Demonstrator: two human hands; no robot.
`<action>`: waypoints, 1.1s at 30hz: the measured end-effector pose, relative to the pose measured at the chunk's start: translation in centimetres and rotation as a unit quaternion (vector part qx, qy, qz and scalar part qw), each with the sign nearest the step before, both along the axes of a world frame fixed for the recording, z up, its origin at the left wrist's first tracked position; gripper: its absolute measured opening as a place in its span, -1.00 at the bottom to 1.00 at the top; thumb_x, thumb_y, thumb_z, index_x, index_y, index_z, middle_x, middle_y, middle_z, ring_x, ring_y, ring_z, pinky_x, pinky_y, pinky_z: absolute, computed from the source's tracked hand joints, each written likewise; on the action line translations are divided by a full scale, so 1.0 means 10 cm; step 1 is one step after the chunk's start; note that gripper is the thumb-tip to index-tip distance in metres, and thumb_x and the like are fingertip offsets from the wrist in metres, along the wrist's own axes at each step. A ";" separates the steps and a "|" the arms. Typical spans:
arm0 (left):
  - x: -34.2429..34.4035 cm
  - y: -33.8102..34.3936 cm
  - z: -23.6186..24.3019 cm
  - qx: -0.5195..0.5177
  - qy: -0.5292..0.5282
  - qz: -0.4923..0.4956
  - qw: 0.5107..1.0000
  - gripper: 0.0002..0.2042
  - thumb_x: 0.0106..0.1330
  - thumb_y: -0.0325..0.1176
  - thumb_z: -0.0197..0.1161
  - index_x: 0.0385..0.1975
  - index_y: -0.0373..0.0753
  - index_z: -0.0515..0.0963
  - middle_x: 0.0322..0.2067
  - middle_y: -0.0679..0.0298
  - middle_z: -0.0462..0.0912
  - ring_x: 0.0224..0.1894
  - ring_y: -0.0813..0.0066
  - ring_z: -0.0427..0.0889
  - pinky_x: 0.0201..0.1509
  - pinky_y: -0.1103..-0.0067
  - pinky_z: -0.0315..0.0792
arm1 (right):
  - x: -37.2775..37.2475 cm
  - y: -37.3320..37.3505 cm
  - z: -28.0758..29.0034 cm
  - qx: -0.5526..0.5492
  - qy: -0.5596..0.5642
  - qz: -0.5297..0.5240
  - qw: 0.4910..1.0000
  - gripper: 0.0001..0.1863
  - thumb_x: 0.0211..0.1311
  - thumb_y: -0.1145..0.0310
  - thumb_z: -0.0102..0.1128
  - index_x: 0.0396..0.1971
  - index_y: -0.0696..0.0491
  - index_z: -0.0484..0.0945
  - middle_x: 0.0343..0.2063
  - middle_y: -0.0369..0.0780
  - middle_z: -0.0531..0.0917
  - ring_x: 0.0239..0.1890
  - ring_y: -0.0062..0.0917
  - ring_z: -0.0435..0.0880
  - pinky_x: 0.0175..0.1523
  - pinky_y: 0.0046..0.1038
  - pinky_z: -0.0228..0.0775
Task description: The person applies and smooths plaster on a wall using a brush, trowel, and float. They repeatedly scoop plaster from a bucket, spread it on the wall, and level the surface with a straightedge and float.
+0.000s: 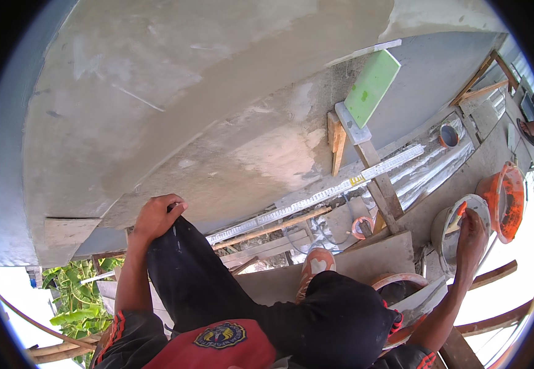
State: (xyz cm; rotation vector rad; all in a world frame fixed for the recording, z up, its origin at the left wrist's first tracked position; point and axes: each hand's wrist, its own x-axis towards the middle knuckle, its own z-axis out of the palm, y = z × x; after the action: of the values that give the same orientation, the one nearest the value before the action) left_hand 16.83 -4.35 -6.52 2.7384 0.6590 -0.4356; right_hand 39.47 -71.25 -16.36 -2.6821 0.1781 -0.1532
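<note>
My left hand (158, 216) rests on the knee of my dark trousers (196, 264), its fingers curled together with nothing showing in them. Out to the right, my right hand (474, 237) reaches over a pale, mortar-stained bucket (442, 240) and grips a tool with an orange handle (461, 209). The tool's lower part is hard to make out inside the bucket. Beside it, an orange bucket (508, 200) stands tilted. In front of me, a wall (175, 117) carries damp grey plaster over a rougher, lighter patch.
A green rectangular board (373, 89) leans on a wood support near the wall. A long pale straightedge (316, 200) lies along the wall's foot. Planks (347, 261) form the platform under my shoe (317, 265). A dark basin (399, 284) stands close to my leg. Another person's foot (530, 132) shows far right.
</note>
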 end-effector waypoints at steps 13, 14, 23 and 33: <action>0.28 -0.24 -0.19 -0.030 0.045 -0.036 0.998 -0.67 0.52 -0.10 0.41 0.02 -0.25 0.77 -0.21 0.09 0.86 -0.11 0.26 0.85 0.08 0.35 0.64 | 0.17 0.52 0.21 0.011 -0.038 0.090 0.995 -0.74 0.61 0.31 0.24 0.02 0.15 0.78 -0.11 0.00 0.83 -0.13 -0.06 0.83 0.03 -0.14 0.60; 0.39 -0.34 -0.18 -0.083 0.038 -0.020 0.996 -0.66 0.55 -0.12 0.39 0.05 -0.27 0.76 -0.21 0.13 0.85 -0.10 0.33 0.83 0.09 0.37 0.63 | 0.25 0.66 0.20 0.035 -0.041 0.114 0.992 -0.74 0.61 0.31 0.25 0.03 0.14 0.78 -0.13 -0.01 0.83 -0.13 -0.07 0.84 0.03 -0.15 0.60; 1.65 -1.34 -1.05 -0.498 -0.085 0.034 0.862 -0.62 0.70 -0.13 0.25 0.21 -0.32 0.68 -0.10 0.24 0.80 -0.02 0.48 0.76 0.23 0.48 0.61 | 1.29 1.71 -0.01 0.170 -0.027 0.240 0.955 -0.66 0.53 0.25 0.32 0.12 0.16 0.73 -0.21 0.02 0.85 -0.12 -0.14 0.87 0.00 -0.22 0.64; 0.47 -0.57 -2.63 -0.548 -0.285 0.540 0.572 -0.85 0.63 -0.28 0.27 0.00 -0.17 0.65 -0.28 0.39 0.67 -0.27 0.56 0.66 -0.18 0.54 0.59 | 0.94 2.28 -0.54 0.075 0.171 0.375 0.908 -0.58 0.46 0.40 0.38 0.26 0.14 0.69 0.05 0.05 0.80 -0.02 -0.24 0.83 0.16 -0.24 0.63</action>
State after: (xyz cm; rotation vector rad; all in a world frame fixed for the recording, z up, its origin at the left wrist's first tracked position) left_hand 21.53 -10.00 -32.84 0.8388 1.1355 0.3011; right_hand 48.84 -48.47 -21.75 -2.4030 -0.7045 0.5461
